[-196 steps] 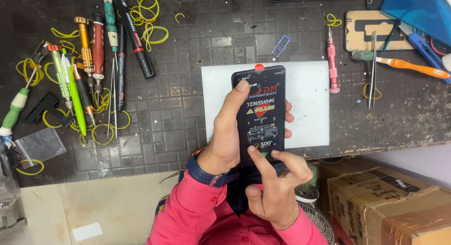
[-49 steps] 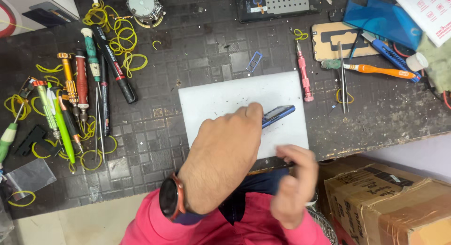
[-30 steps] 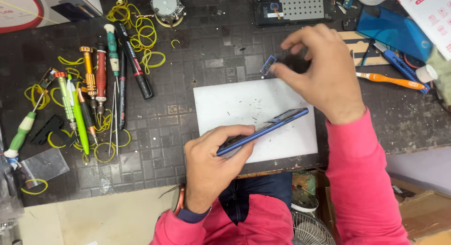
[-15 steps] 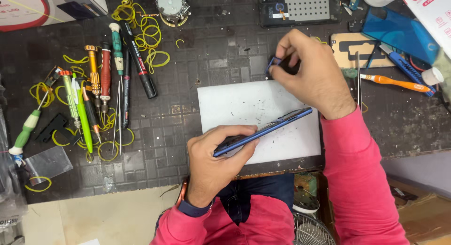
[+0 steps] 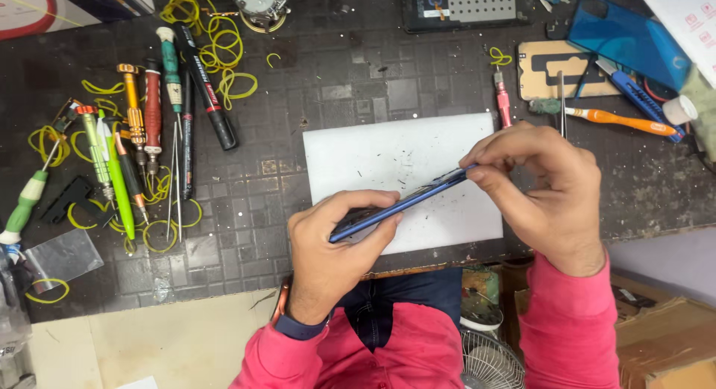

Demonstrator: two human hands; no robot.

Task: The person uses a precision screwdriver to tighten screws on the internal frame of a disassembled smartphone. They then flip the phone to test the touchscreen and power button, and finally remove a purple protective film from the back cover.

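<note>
Nearest the camera, the person's pink sleeves (image 5: 418,352) reach out over the table (image 5: 350,76) edge. The left hand (image 5: 332,247) is closed around the near-left end of a blue phone (image 5: 399,204), thumb on top and fingers curled beneath, holding it edge-up and tilted above the white mat (image 5: 403,146). The right hand (image 5: 541,184) pinches the phone's far-right end, fingertips pressed together at the corner; whether a small tool sits between them cannot be told. The step in hand looks like working at the phone's edge or seam near that corner. The next move seems to call for a steady grip from the left hand while the right fingertips act precisely along the thin edge without slipping. Farther left lie a row of screwdrivers (image 5: 142,135) among yellow rubber bands (image 5: 216,46). Farther right rest a pink screwdriver (image 5: 503,105) and an orange-handled tool (image 5: 615,120), and at the far edge a dark circuit board (image 5: 466,5).
</note>
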